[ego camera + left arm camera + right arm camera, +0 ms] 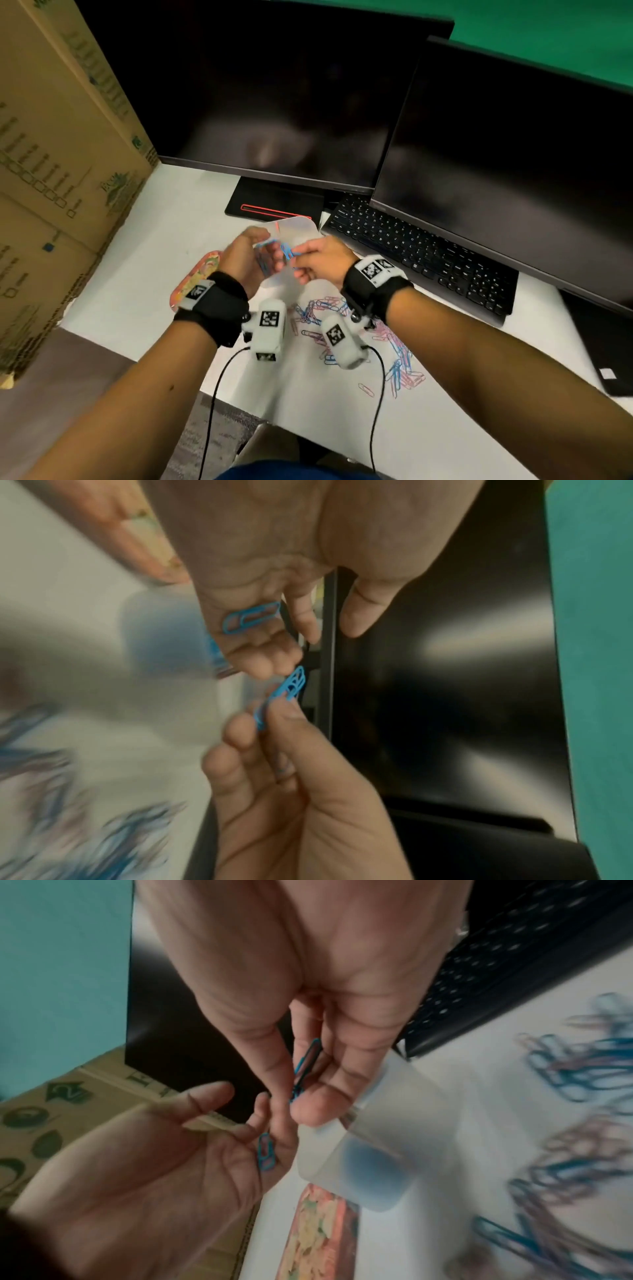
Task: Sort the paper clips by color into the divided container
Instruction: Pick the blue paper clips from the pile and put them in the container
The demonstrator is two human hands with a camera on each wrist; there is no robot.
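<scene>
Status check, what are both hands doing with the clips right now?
Right hand pinches blue clips at its fingertips. Left hand open, one blue clip lying on its fingers. Mixed pile waits on the desk. Nothing blocking.

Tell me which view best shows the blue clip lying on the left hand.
The left wrist view: the blue clip lies sharp and flat at the finger bases of the left hand. The right wrist view shows it smaller and dimmer. In the head view, the blue there is too blurred to pick it out.
</scene>
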